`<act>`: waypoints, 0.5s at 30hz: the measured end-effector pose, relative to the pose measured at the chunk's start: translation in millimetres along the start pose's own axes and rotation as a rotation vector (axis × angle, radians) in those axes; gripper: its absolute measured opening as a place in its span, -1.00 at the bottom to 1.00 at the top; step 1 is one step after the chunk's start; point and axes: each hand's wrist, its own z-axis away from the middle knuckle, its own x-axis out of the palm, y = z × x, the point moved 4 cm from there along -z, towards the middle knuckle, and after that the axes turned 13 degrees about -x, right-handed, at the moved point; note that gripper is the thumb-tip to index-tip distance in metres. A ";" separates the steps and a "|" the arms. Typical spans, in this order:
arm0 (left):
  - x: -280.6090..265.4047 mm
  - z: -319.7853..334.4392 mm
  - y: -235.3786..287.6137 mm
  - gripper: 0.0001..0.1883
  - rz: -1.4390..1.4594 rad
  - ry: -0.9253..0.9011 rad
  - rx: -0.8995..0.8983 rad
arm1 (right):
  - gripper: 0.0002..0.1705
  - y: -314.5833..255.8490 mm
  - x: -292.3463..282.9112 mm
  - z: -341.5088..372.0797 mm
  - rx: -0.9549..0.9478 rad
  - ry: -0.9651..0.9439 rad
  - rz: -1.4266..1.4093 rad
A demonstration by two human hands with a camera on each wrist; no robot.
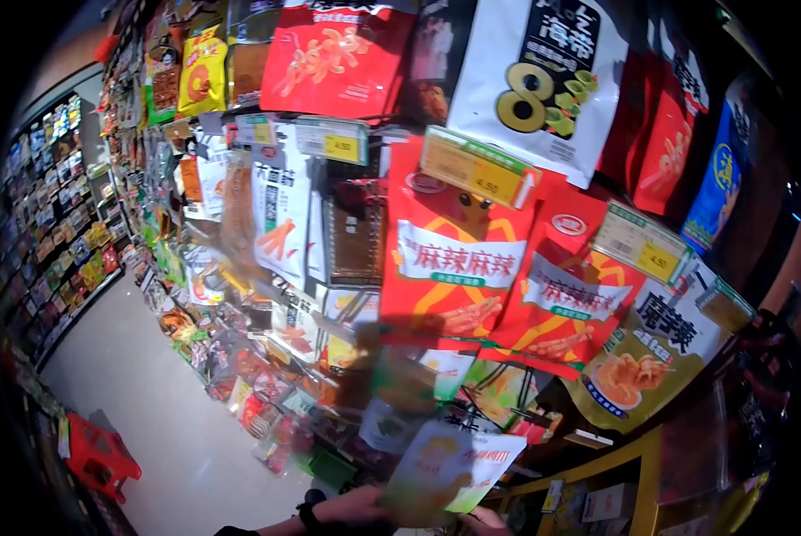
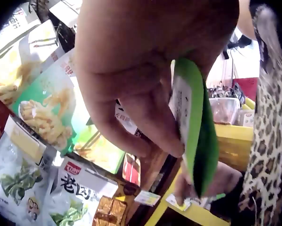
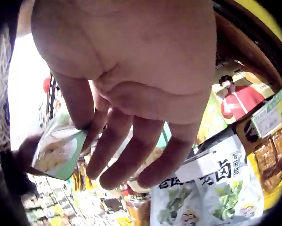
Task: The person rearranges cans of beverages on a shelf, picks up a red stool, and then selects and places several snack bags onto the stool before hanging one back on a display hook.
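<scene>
A white and green snack packet (image 1: 450, 469) is between both hands at the bottom of the head view, partly blurred. My left hand (image 1: 351, 507) grips its left side; in the left wrist view the thumb and fingers of this hand (image 2: 145, 70) are round the packet (image 2: 193, 127), seen nearly edge-on. My right hand (image 1: 487, 523) is at the lower right edge. The right wrist view has the right hand (image 3: 131, 70) pinching the packet (image 3: 61, 153) at its edge between thumb and forefinger, the other fingers loosely bent. The fingertips behind the packet are partly hidden.
Red snack bags (image 1: 454, 259) with price tags hang on the rack ahead, and a white bag (image 1: 539, 85) hangs above them. A yellow shelf edge (image 1: 597, 464) runs at the lower right. On the floor (image 1: 164, 393) at left stands a red basket (image 1: 101, 456).
</scene>
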 end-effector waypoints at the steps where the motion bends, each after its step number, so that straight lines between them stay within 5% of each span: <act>1: 8.4 3.5 -8.4 -0.58 -0.027 0.038 0.018 | -0.64 -1.5 -5.4 -7.7 0.001 -0.041 0.014; 6: -1.9 28.2 -15.7 -0.65 -0.176 0.229 -0.110 | -0.69 -81.1 -26.7 -70.0 0.009 -0.141 -0.034; 13: -29.6 103.8 -10.0 -0.65 0.094 0.461 0.067 | -0.84 -194.1 1.9 -114.0 -0.110 -0.138 -0.202; 15: -29.1 132.3 -13.0 -0.65 0.229 0.473 -0.062 | -0.81 -190.3 26.0 -111.7 -0.059 -0.184 -0.297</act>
